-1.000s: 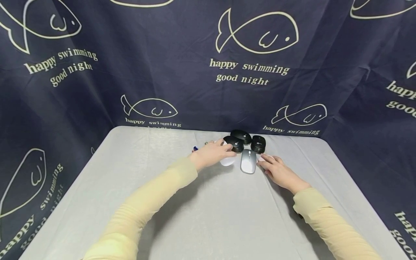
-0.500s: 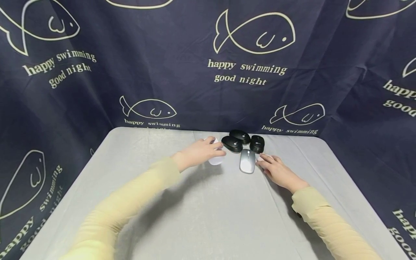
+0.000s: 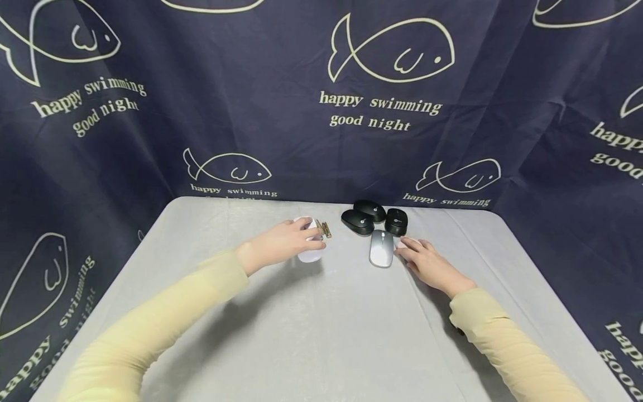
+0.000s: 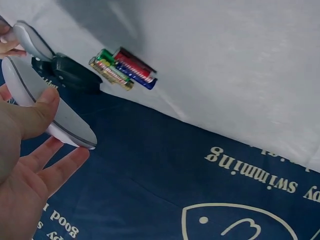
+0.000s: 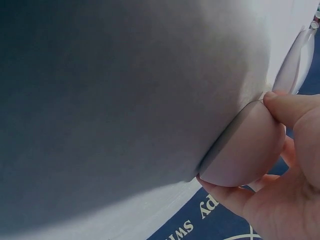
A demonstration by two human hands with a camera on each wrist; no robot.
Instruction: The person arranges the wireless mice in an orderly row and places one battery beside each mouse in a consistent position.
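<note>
My left hand (image 3: 278, 243) grips a white computer mouse (image 3: 310, 256) by its sides, at the left of the group. In the left wrist view this mouse (image 4: 64, 120) is tilted and held above the table, thumb on one side and fingers on the other. Just beyond it lie several small batteries (image 3: 326, 229), with red, blue, green and gold wrappers in the left wrist view. My right hand (image 3: 434, 268) holds another pale mouse (image 5: 245, 147) between thumb and fingers, resting on the table. A silver mouse (image 3: 382, 249) lies just left of that hand.
Three black mice sit close together near the back edge: a left one (image 3: 358, 222), a rear one (image 3: 370, 210) and a right one (image 3: 397, 221). A white cloth covers the table (image 3: 321, 335). Behind it hangs a dark blue curtain (image 3: 291, 111) with fish drawings.
My left hand has carried the white mouse leftward, away from the black mice. The batteries, hidden behind that hand half a second ago, now show. The right hand stays in place.
</note>
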